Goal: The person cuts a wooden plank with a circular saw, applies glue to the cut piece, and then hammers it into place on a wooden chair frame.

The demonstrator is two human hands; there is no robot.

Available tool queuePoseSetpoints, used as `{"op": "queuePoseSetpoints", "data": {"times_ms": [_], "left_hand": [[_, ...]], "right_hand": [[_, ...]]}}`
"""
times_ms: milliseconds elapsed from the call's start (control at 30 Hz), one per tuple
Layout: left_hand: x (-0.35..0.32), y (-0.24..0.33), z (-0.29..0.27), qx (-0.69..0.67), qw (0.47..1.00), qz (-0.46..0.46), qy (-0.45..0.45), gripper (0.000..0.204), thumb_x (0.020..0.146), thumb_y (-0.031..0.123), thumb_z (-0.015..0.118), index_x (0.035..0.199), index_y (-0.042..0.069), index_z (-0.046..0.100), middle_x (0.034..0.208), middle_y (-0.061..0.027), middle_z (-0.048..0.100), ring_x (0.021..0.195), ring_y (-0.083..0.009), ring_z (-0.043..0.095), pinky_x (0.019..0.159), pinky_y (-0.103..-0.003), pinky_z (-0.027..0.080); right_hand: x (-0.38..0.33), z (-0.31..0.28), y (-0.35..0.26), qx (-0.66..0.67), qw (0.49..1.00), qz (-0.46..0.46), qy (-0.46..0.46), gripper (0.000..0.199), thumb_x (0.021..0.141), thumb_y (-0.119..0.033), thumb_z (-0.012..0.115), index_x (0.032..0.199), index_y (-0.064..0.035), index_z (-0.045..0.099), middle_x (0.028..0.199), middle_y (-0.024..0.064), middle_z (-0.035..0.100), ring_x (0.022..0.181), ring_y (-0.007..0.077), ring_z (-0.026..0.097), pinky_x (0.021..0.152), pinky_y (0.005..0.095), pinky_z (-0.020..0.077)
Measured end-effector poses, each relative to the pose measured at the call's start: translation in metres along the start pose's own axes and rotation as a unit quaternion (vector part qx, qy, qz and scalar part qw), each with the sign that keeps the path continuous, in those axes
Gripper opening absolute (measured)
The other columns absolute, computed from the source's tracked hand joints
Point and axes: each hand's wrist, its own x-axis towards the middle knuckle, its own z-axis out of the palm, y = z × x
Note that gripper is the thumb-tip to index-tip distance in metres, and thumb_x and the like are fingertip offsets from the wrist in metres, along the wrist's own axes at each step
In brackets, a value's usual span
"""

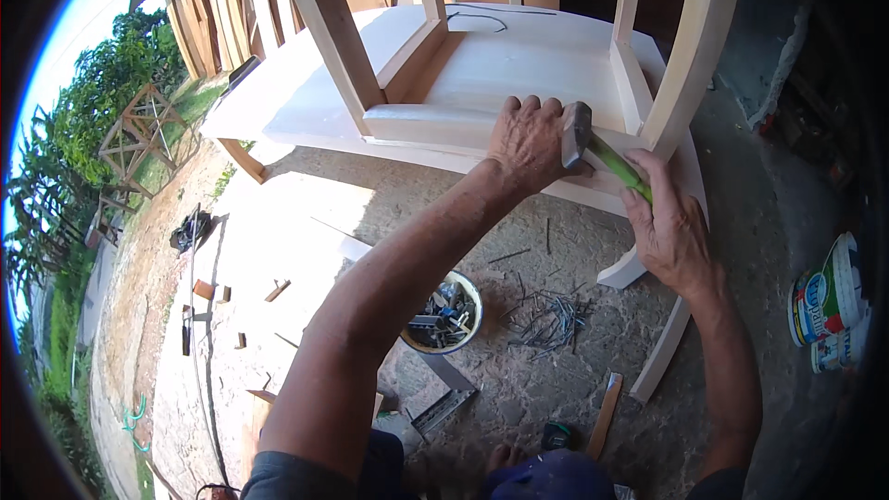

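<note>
A pale wooden furniture frame [435, 125], its legs rising upward, stands on a large white panel [306, 83]. My left hand [532, 143] is closed at the frame's near rail, knuckles up; its fingertips and whatever they may hold are hidden. In my right hand [671, 227] is a hammer with a green handle [616, 167]. The hammer's metal head [576, 134] is right beside my left hand, over the rail. Whether it touches the rail or the hand I cannot tell.
Below stands a round tub [477, 329] of metal bits, beside scattered nails [551, 319]. A metal square [444, 407], a tape measure [556, 435] and a wooden strip [607, 412] lie near my feet. Paint buckets [829, 296] stand right; boards [218, 9] lean behind.
</note>
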Motion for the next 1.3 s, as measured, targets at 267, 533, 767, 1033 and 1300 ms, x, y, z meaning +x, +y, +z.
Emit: {"op": "queuePoseSetpoints", "data": {"times_ms": [267,533,767,1033,1300], "left_hand": [[-0.021,-0.033,0.026,-0.157,0.984,-0.017,0.078,0.041,0.085,0.044,0.072,0.105,0.010,0.064,0.103,-0.0103,0.065,0.111,-0.0288,0.060,0.093,-0.045,0.042],[-0.010,-0.019,0.007,-0.143,0.988,-0.010,-0.060,0.041,0.085,0.043,0.072,0.107,0.009,0.064,0.104,-0.0109,0.066,0.110,-0.0297,0.061,0.093,-0.045,0.043],[-0.014,-0.027,-0.002,-0.164,0.983,-0.005,-0.084,0.041,0.085,0.041,0.072,0.109,0.009,0.063,0.105,-0.0114,0.067,0.110,-0.0305,0.062,0.094,-0.045,0.044],[-0.016,-0.027,-0.006,-0.163,0.982,0.001,-0.101,0.041,0.085,0.040,0.072,0.111,0.009,0.063,0.106,-0.0120,0.068,0.109,-0.0314,0.063,0.095,-0.046,0.045],[-0.014,-0.024,-0.011,-0.161,0.981,0.005,-0.112,0.042,0.085,0.038,0.073,0.113,0.009,0.062,0.107,-0.0126,0.069,0.109,-0.0323,0.064,0.095,-0.046,0.045]], "right_hand": [[0.110,0.059,-0.089,-0.245,0.922,-0.274,-0.119,0.052,0.095,-0.007,0.062,0.140,-0.0335,0.063,0.088,0.0102,0.061,0.080,0.0249,0.068,0.064,0.0386,0.0598],[0.154,0.126,-0.127,-0.342,0.846,-0.328,-0.243,0.053,0.097,-0.007,0.057,0.142,-0.0348,0.061,0.087,0.0100,0.061,0.078,0.0244,0.071,0.070,0.0394,0.0631],[0.163,0.143,-0.134,-0.371,0.826,-0.335,-0.260,0.053,0.099,-0.009,0.056,0.145,-0.0344,0.058,0.085,0.0114,0.060,0.073,0.0244,0.072,0.063,0.0402,0.0642],[0.164,0.142,-0.134,-0.371,0.823,-0.358,-0.240,0.051,0.102,-0.009,0.053,0.147,-0.0337,0.056,0.081,0.0078,0.058,0.066,0.0196,0.068,0.059,0.0363,0.0632],[0.166,0.143,-0.121,-0.371,0.847,-0.298,-0.236,0.051,0.103,-0.009,0.053,0.147,-0.0334,0.057,0.081,0.0097,0.060,0.065,0.0195,0.067,0.058,0.0370,0.0627]]}}
